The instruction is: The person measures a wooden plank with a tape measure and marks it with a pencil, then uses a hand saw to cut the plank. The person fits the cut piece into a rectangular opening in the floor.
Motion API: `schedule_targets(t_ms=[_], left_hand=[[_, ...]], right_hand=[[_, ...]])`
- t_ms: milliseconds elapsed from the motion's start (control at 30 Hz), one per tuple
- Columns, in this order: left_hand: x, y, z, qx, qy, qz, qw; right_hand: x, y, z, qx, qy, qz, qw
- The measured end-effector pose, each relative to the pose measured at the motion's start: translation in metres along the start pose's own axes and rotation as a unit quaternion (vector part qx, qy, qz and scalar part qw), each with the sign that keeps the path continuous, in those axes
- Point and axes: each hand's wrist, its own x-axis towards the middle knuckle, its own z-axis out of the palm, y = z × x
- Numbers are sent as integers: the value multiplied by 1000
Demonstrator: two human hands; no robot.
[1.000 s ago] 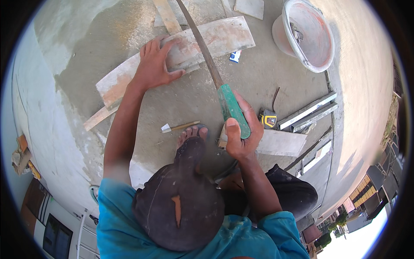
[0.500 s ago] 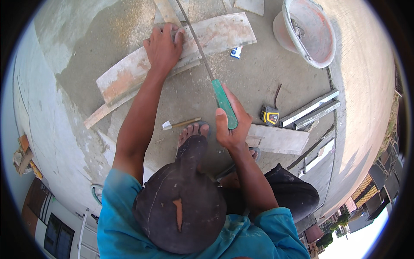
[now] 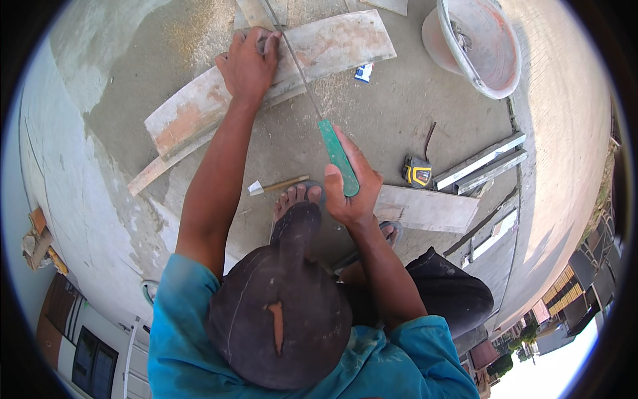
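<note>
A green-handled handsaw [image 3: 340,159] is gripped in my right hand [image 3: 359,189], thumb along one side of the handle. Its thin blade, seen almost edge-on, runs away from me across a long, whitish, stained wooden board [image 3: 332,48]. My left hand [image 3: 249,70] presses down on that board just left of the blade, with its fingers bent over the far edge beside a narrow wooden strip [image 3: 252,14]. Beneath the board lies another wood piece [image 3: 149,174], jutting out at the left. Sawdust is scattered on the concrete around the board.
A dirty whitish bucket [image 3: 442,43] stands at the far right. Right of my feet are a yellow-and-black tape measure [image 3: 418,173], metal bars [image 3: 480,161] and a flat board [image 3: 432,207]. A wooden-handled tool [image 3: 282,185] lies by my foot, and a small blue-white packet [image 3: 363,72] beyond.
My right hand and the saw have shifted slightly left and away from me. My left hand stays on the board, showing a little farther up and left.
</note>
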Motion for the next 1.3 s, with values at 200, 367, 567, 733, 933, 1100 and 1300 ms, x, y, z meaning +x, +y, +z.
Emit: schedule_targets(t_ms=[200,367,567,733,933,1100,1300], left_hand=[[0,1,-1,-9,6,-7,1000],[1,-1,2,-11,6,-13,1000],[0,-4,7,-15,27,12,999],[0,-4,4,-22,27,2,999],[1,-2,4,0,18,2,1000],[1,-1,2,2,4,-13,1000],[-2,-9,7,-16,33,15,999]], right_hand=[[0,3,1,-11,5,-22,1000],[-17,-5,-8,-21,-6,32,999],[-33,-20,-27,-57,-30,75,995],[1,-11,-3,-38,-6,60,997],[-42,-19,-34,-31,-8,44,999],[2,-5,-9,-31,-23,62,997],[-52,-19,-38,-61,-20,49,997]])
